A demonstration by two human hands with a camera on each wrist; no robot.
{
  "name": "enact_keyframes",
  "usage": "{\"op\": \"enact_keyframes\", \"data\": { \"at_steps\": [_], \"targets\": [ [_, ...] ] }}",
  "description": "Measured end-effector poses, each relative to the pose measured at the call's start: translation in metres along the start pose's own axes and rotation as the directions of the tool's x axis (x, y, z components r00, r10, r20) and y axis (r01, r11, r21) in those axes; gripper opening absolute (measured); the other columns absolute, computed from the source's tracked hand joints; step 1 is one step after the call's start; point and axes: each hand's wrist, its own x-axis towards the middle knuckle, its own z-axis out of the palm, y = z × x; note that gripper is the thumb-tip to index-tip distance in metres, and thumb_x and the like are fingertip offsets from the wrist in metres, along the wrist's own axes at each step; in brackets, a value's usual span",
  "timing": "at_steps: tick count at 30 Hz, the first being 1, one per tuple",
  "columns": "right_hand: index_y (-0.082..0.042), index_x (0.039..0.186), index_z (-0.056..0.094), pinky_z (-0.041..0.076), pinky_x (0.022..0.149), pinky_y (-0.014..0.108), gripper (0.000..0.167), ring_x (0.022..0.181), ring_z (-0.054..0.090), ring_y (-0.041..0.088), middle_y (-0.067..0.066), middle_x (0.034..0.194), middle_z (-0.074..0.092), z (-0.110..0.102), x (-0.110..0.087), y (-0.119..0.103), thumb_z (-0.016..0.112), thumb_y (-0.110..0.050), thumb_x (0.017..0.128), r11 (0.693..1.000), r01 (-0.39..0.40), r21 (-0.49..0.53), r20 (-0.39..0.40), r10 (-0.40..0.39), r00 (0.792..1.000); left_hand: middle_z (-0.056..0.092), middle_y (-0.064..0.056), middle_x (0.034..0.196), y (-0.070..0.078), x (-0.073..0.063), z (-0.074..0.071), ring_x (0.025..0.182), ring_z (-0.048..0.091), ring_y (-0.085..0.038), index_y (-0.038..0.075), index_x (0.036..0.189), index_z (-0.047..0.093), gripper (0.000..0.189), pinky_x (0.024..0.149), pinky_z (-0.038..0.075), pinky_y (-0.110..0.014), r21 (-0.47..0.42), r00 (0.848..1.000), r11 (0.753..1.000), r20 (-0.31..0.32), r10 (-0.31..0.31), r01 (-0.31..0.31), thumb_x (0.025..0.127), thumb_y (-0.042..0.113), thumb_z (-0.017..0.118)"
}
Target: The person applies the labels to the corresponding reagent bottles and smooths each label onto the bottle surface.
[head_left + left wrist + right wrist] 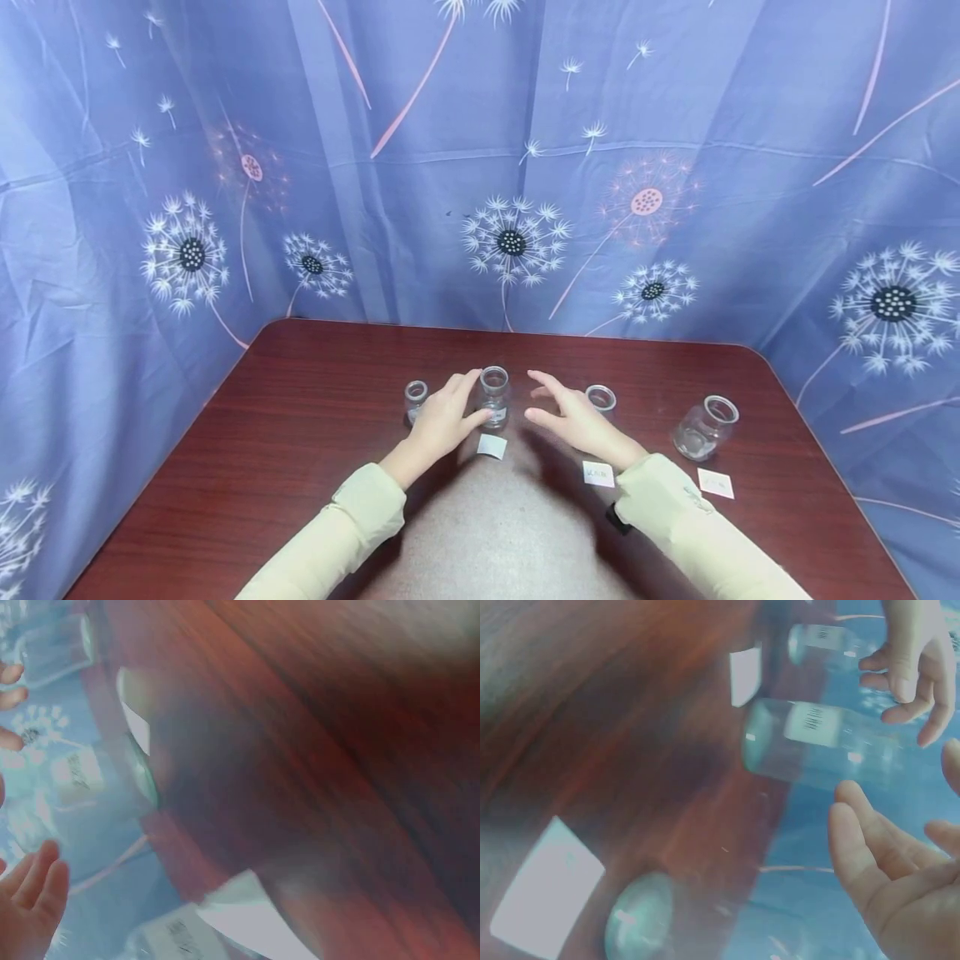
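Note:
A clear glass jar (494, 400) with a white label (814, 724) stands upright near the middle of the table. My left hand (438, 425) is at its left side, fingers spread by the neck and thumb tip overlapping the lower part in the head view. On the jar's other side, a gap away, my right hand (581, 421) hovers with loosely bent fingers and nothing in it. Partly hidden behind the left hand is a smaller glass jar (416, 392). Another jar (601, 397) shows mostly its rim beyond the right hand. A small white card (492, 447) lies before the middle jar.
Farther right stands a wide glass jar (703, 429). Two more cards with handwriting lie on the table, one card (598, 474) by the right wrist and another card (716, 483) before the wide jar. A blue dandelion-print curtain (420, 208) hangs behind the dark red table (300, 400).

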Motion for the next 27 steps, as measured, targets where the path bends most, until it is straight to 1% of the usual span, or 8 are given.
{"op": "enact_keyframes", "data": {
  "at_steps": [3,6,11,14,18,21,24,27],
  "targets": [
    [-0.010,0.128,0.041,0.047,0.078,0.039,0.051,0.094,0.059,0.026,0.012,0.107,0.062,-0.013,-0.007,-0.005,0.059,-0.027,0.083,1.000,-0.022,0.009,0.023,0.021,0.999,0.056,-0.003,0.097,0.012,0.002,0.000,0.064,0.053,-0.009,0.012,0.117,0.048,0.054,0.055,0.045,-0.024,-0.017,0.995,0.998,-0.082,0.052,-0.053,0.074,0.039,0.066],
    [-0.009,0.120,0.049,0.047,0.074,0.033,0.043,0.089,0.060,0.021,0.009,0.102,0.064,-0.023,-0.014,-0.005,0.060,-0.026,0.082,1.000,-0.025,0.003,0.057,0.024,0.998,0.057,-0.001,0.093,0.022,0.003,0.004,0.065,0.052,-0.006,0.013,0.110,0.050,0.047,0.056,0.044,-0.022,-0.041,0.991,0.994,-0.093,0.098,-0.102,0.075,0.040,0.065],
    [-0.004,0.111,0.055,0.048,0.068,0.025,0.036,0.081,0.061,0.016,0.009,0.095,0.065,-0.034,-0.026,0.001,0.062,-0.021,0.080,1.000,0.021,-0.016,0.115,-0.019,0.993,0.059,0.002,0.088,0.038,0.004,0.018,0.069,0.054,-0.006,0.015,0.107,0.052,0.041,0.060,0.044,-0.020,-0.120,0.989,0.982,0.003,0.147,-0.145,0.078,0.042,0.061],
    [-0.002,0.106,0.057,0.050,0.069,0.027,0.033,0.080,0.062,0.019,0.011,0.092,0.065,-0.039,-0.035,0.009,0.064,-0.018,0.079,0.999,0.030,0.022,0.164,-0.033,0.986,0.060,0.003,0.088,0.046,0.004,0.027,0.071,0.057,-0.006,0.016,0.109,0.052,0.039,0.063,0.044,-0.019,-0.158,0.980,0.974,0.087,0.180,-0.164,0.079,0.040,0.060],
    [0.003,0.103,0.058,0.050,0.071,0.028,0.033,0.082,0.062,0.021,0.017,0.092,0.064,-0.044,-0.047,0.020,0.066,-0.015,0.077,0.997,-0.006,0.078,0.253,-0.014,0.967,0.062,0.002,0.094,0.056,0.004,0.036,0.079,0.059,-0.007,0.017,0.117,0.049,0.043,0.069,0.045,-0.019,-0.171,0.952,0.967,0.211,0.223,-0.189,0.081,0.039,0.058],
    [0.007,0.104,0.056,0.049,0.070,0.024,0.036,0.082,0.062,0.021,0.021,0.097,0.062,-0.045,-0.055,0.030,0.066,-0.013,0.076,0.994,-0.068,0.088,0.304,0.039,0.952,0.061,0.001,0.103,0.063,0.003,0.044,0.091,0.059,-0.008,0.017,0.124,0.045,0.049,0.077,0.046,-0.022,-0.146,0.919,0.966,0.305,0.249,-0.213,0.082,0.040,0.056],
    [0.007,0.106,0.055,0.049,0.069,0.023,0.037,0.085,0.062,0.026,0.023,0.102,0.060,-0.045,-0.061,0.042,0.066,-0.012,0.075,0.990,-0.125,0.060,0.317,0.100,0.943,0.059,0.001,0.110,0.072,0.002,0.053,0.100,0.056,-0.010,0.018,0.128,0.043,0.054,0.082,0.045,-0.025,-0.102,0.890,0.963,0.368,0.269,-0.249,0.082,0.043,0.055],
    [0.003,0.106,0.056,0.047,0.066,0.022,0.039,0.078,0.062,0.020,0.021,0.100,0.060,-0.043,-0.066,0.053,0.067,-0.013,0.073,0.988,-0.152,-0.010,0.292,0.148,0.945,0.058,0.002,0.112,0.081,0.002,0.061,0.102,0.055,-0.011,0.020,0.128,0.044,0.055,0.081,0.046,-0.025,-0.049,0.876,0.961,0.400,0.270,-0.274,0.081,0.045,0.056]
  ]
}}
